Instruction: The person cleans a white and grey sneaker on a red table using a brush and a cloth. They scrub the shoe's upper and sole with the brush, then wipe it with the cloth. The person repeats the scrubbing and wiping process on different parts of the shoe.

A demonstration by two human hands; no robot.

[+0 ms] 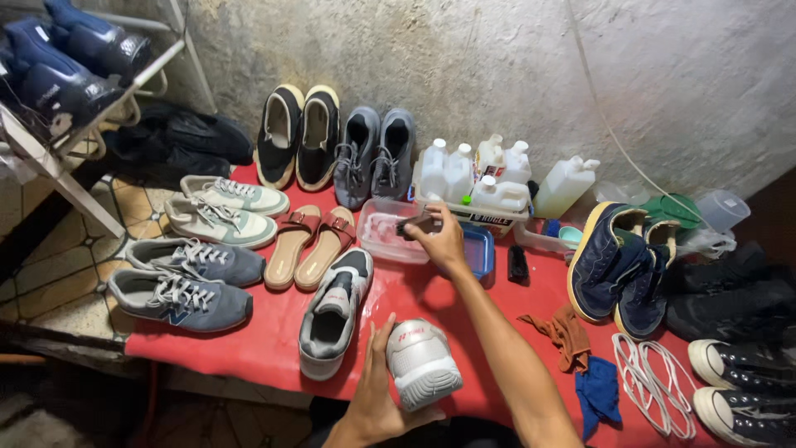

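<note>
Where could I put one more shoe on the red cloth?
Bare red cloth lies between the blue tub, the orange rag and the right hand's forearm; another strip runs along the front edge below the gray sneaker. The left rows and right pile are crowded.

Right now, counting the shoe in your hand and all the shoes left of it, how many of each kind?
Sandals: 2
Slip-on shoes: 2
Lace-up sneakers: 7
Silver sneaker in left hand: 1
Total: 12
</note>
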